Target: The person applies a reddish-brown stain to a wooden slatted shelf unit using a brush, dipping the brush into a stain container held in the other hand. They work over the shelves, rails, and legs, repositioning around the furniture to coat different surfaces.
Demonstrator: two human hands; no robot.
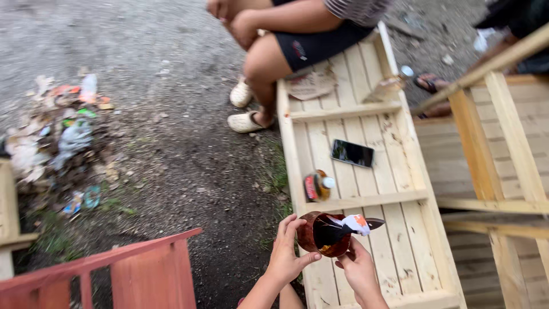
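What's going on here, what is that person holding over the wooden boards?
A person holds a brown, rounded bird-like figure with both hands: the left hand cups its side and the right hand supports it from below. It is held just above a pale wooden pallet-like platform. On the boards lie a dark phone and a small bottle on its side. Another person crouches at the far end, and a litter pile sits on the ground.

Both forearms rise from the bottom edge, close together. The left hand (287,256) is cupped, fingers spread and curled upward, thumb pointing toward the other. The right hand (357,268), just beside it, seems half-closed, fingers raised.
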